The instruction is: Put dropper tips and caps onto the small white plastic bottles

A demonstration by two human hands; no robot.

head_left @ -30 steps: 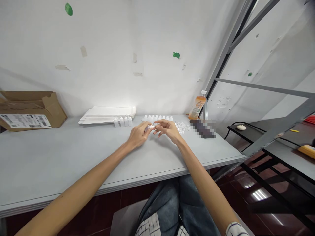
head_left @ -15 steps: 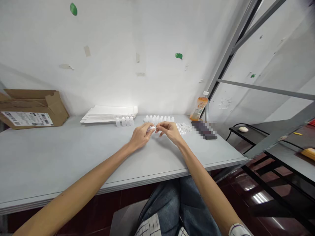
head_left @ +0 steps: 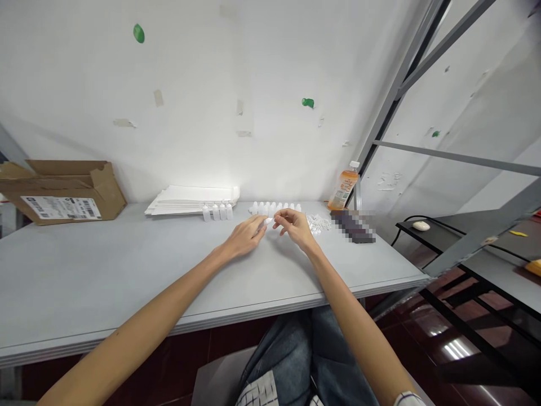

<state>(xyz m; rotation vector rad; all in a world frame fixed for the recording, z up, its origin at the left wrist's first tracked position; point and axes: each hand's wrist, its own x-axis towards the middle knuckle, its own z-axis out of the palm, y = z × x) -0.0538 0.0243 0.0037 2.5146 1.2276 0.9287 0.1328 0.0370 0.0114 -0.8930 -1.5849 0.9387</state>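
My left hand [head_left: 245, 237] is closed around a small white plastic bottle [head_left: 268, 221], its tip pointing right. Just beside that tip is my right hand [head_left: 296, 227], thumb and forefinger pinched together. Whatever sits in this pinch is too small to make out. Behind both hands stands a row of small translucent bottles [head_left: 274, 207]. To the left, several dropper bottles [head_left: 217, 212] stand upright in a short line. A pile of small white plastic pieces [head_left: 319, 223] lies right of my right hand.
A stack of white sheets or flat trays [head_left: 190, 198] lies against the wall. An open cardboard box [head_left: 67, 194] stands on the grey table [head_left: 127, 270] at the left. At the right are an orange drink bottle [head_left: 344, 189] and a dark pixelated object [head_left: 354, 226].
The view has shifted slightly, moving the scene a little right and down. My right fingers are slightly farther from the left hand, and more of the bottle's white tip shows between them.
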